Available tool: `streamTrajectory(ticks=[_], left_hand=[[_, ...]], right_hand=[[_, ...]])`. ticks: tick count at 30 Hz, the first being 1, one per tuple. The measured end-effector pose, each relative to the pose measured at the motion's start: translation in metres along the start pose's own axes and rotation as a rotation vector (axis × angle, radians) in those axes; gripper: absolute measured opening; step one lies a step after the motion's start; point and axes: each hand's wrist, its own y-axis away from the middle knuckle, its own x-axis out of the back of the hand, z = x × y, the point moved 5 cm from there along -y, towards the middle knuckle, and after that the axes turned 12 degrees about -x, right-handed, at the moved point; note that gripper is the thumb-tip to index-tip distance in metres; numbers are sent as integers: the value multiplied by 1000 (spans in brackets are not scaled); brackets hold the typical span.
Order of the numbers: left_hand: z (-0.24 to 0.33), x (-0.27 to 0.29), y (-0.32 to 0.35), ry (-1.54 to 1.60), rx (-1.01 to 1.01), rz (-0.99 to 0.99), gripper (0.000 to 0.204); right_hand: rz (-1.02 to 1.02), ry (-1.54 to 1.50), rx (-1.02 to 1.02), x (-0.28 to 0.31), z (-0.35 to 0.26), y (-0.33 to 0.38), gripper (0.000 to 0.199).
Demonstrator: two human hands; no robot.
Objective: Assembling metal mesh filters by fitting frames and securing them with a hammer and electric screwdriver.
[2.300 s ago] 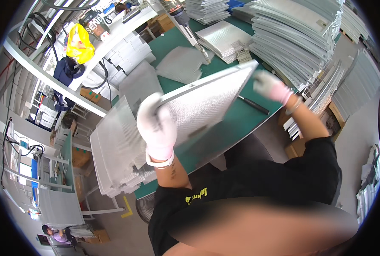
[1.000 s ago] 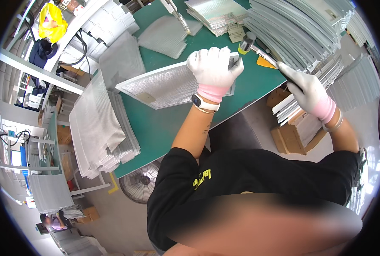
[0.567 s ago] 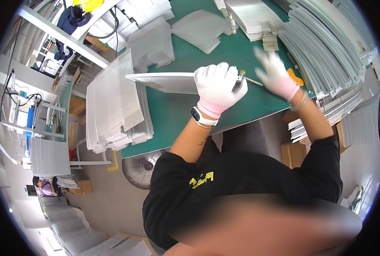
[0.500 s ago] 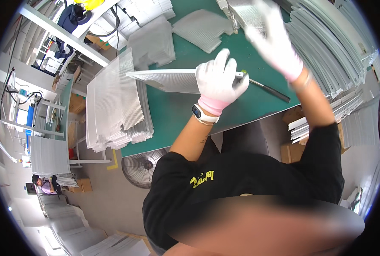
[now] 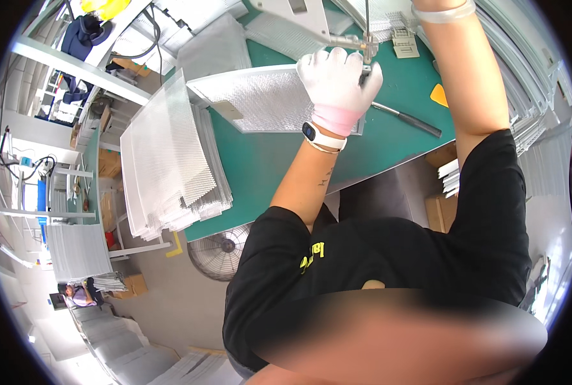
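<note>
My left hand point(image 5: 337, 80), in a white glove with a pink cuff, is closed on the upper edge of a framed silvery mesh panel point(image 5: 270, 96). The panel stands tilted on the table, its crinkled face showing and a small beige plate near its left end. Right above my fingers is the metal tip point(image 5: 368, 48) of a pale machine arm point(image 5: 299, 19). My right arm point(image 5: 472, 70) stretches beyond the top edge, so only its wrist and forearm show. A black-handled metal rod tool point(image 5: 421, 125) lies to the right of the panel.
Stacked mesh sheets point(image 5: 164, 154) lie on the green table point(image 5: 254, 167) at left, overhanging its edge. Small beige pieces point(image 5: 405, 43) and a yellow piece point(image 5: 439, 95) are at right. Beyond are stacked pale frames point(image 5: 523, 64). A floor fan point(image 5: 225, 250) stands below.
The panel has tipped so more of its face shows. My right hand has gone up out of the picture. The machine arm now shows larger above my left hand.
</note>
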Motion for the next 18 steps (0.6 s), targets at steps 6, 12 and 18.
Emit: streamTrajectory(ticks=[6, 12, 18], left_hand=[[0, 1, 0, 40, -1, 7, 12], [3, 4, -1, 54, 75, -209, 11], [-4, 4, 8, 112, 81, -164, 13]], right_hand=[[61, -42, -119, 2, 16, 14, 16], [22, -300, -330, -8, 36, 20, 18], [-265, -360, -353, -14, 71, 28, 34]])
